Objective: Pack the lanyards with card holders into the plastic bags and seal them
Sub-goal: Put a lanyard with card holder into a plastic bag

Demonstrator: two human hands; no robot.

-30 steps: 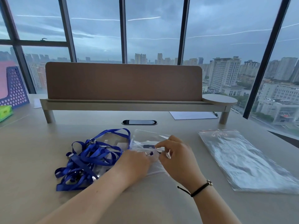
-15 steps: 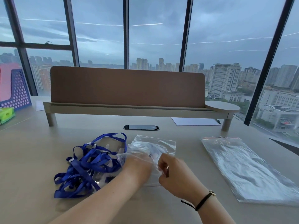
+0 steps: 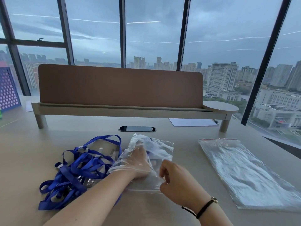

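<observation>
- The left hand [image 3: 136,162] is reaching inside the plastic bag [image 3: 156,149]; its fingers' hold cannot be told.
- The right hand [image 3: 177,183] is pinching the bag's near edge.
- Just left of the bag, the blue lanyards [image 3: 76,170] are lying heaped.

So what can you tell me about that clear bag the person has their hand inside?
The plastic bag is thin, clear, crinkled film, lying on the desk between the pile of blue lanyards and the stack of bags. Its mouth faces the person. The left hand is pushed inside it, seen through the film, with something blue beyond the fingers. The right hand pinches the near edge of the opening, holding it up. It is not yet sealed.
</observation>
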